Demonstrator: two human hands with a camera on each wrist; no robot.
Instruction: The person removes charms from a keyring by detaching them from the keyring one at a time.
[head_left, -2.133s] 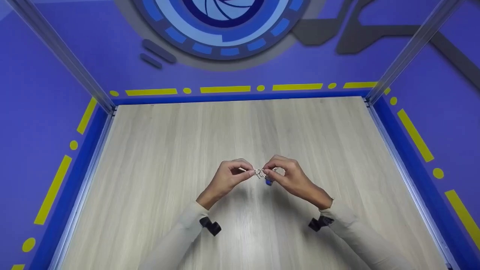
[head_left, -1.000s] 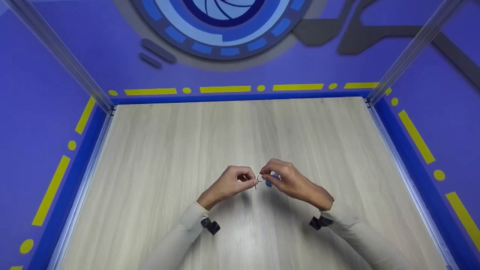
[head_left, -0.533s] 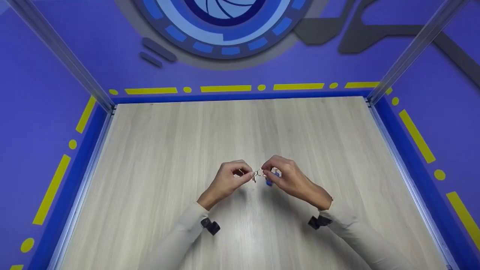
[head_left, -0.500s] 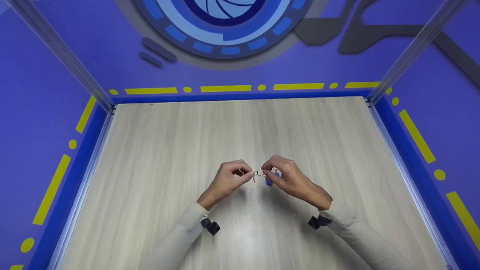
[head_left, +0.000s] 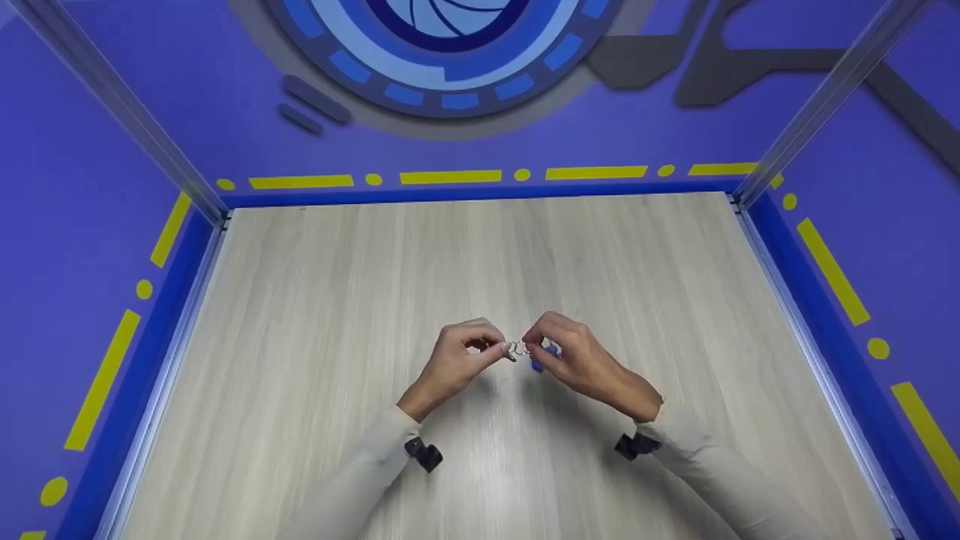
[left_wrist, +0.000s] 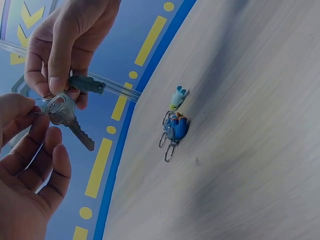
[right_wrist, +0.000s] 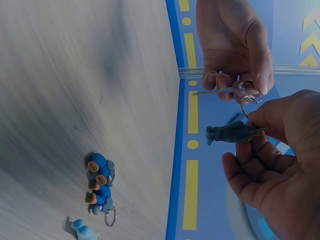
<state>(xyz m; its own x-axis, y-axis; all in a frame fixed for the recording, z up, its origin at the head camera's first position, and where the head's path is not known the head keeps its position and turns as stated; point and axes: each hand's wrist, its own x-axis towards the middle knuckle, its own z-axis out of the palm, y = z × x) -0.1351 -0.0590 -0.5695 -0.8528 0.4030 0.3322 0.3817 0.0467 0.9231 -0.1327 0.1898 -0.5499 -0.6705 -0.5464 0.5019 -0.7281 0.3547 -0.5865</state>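
My left hand [head_left: 465,352] pinches a thin metal ring [left_wrist: 40,107] between thumb and index finger. A silver key [left_wrist: 77,131] hangs from that ring, its blade pointing down. Close beside it, my right hand [head_left: 574,349] holds the split ring [right_wrist: 247,106] of a keychain with a dark teal figurine [right_wrist: 232,132]. The rings overlap between the fingertips; whether they are linked I cannot tell. Small figurine keychains in blue [left_wrist: 176,127] and pale turquoise [left_wrist: 178,96] lie on the table. The head view shows only blue bits [head_left: 537,365] under my right hand.
Both hands are above a light wood table [head_left: 360,270]. Blue panels [head_left: 450,150] with yellow marks and metal corner posts [head_left: 814,112] enclose its back and sides. Each wrist carries a small black camera [head_left: 424,453].
My left hand dipped toward me about a second ago and has come back up and slightly left. The key has turned in its grip. The right hand has shifted only a little.
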